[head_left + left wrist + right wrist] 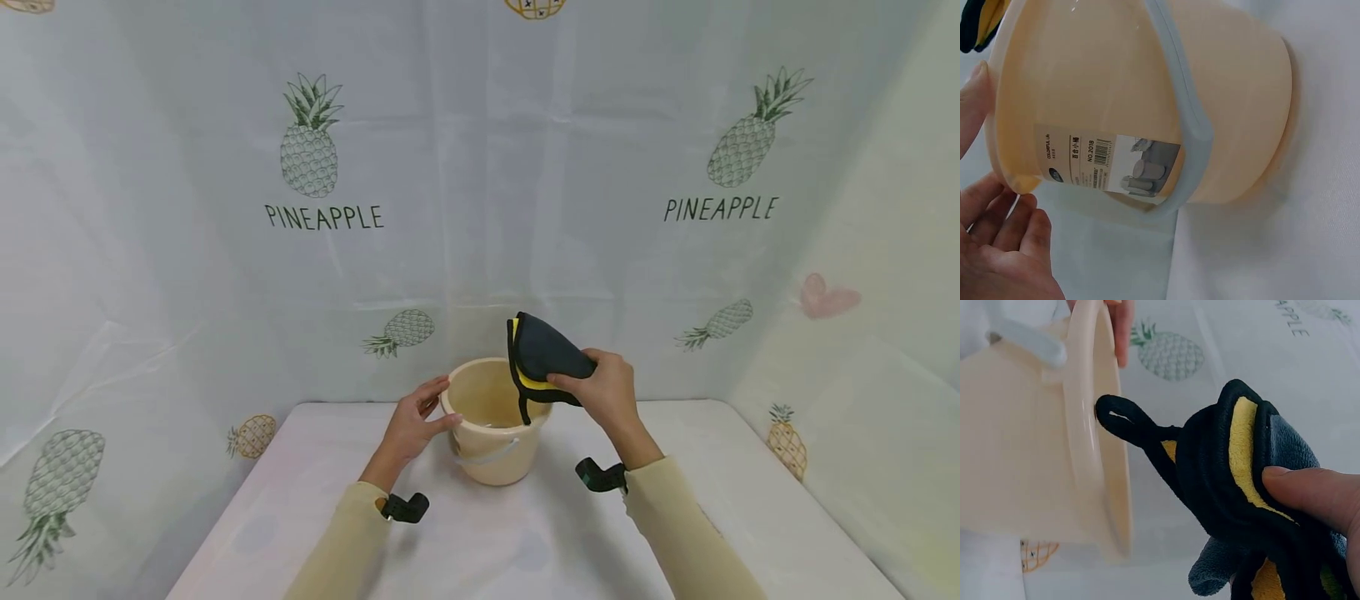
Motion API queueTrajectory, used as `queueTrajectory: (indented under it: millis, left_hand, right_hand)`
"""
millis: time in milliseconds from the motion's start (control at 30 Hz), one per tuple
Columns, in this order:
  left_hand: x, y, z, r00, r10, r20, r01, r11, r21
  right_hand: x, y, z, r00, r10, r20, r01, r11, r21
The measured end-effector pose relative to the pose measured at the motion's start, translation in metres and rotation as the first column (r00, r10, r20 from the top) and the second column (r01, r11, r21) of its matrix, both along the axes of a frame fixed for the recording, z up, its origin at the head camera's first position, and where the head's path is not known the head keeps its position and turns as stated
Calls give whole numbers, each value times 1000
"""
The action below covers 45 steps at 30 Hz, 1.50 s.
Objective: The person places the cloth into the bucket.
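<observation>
The right hand (609, 392) pinches a folded cloth (553, 350), its thumb pressed on the dark grey face near the black edging. The cloth looks thick and plush, grey on one side and yellow on the other, its layers bending in rounded folds; a narrow black loop (1129, 422) sticks out from one edge. It is held up at the right side of a bucket (498, 462), partly in front of the opening; whether it touches the rim, I cannot tell. The left hand (411, 421) has its fingers loosely spread, thumb and fingertips touching the rim at the bucket's left. The bucket is smooth, cream-coloured plastic, round and narrowing toward its base, with a pale grey handle (1194, 125) hanging down and a printed label (1079, 156) on its wall. Cream sleeves (341, 542) and black wrist devices (600, 475) sit behind the hands. The bucket stands upright on a table (480, 554) with a whitish surface, faintly blotched. Behind and beside it hangs a creased, slightly shiny sheet (487, 167) printed with pineapples, lettering and a pink heart (827, 298).
</observation>
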State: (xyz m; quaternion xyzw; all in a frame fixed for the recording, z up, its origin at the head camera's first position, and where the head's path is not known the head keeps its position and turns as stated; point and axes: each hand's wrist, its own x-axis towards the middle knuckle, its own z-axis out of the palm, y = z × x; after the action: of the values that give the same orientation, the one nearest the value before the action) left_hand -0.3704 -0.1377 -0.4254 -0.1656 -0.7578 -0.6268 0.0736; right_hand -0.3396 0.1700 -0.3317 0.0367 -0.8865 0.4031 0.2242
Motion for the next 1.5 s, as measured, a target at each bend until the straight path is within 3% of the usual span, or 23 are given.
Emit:
queueTrajectory:
  millis: [333,467,567,700,800,1500]
  left_hand:
    - [-1,7,-4,1000,17,-11,-17,1000,1]
    - [11,11,8,1000,7,3,-7,1000,-16]
    - [14,12,10,1000,2,10,-2,1000,-17]
    - [3,11,-4,1000,9,3,-9,1000,-3]
    - [2,11,-6,1000,14,1,-14,1000,0]
    - [-1,-1,-4,1000,2,-9,-1,1000,10]
  right_hand:
    - [-7,-24,-1,999,39,23,-38,999,-32]
    - [-10,-31,-3,998,47,29,-46,998,-34]
    - [-11,-37,-5,998,55,26,-54,998,-31]
    - [-12,-44,-8,998,63,19,-63,998,-22]
    - [-12,-48,-10,998,68,10,-68,998,-14]
    - [-16,-57,-12,986,156,-51,-160,982,-97]
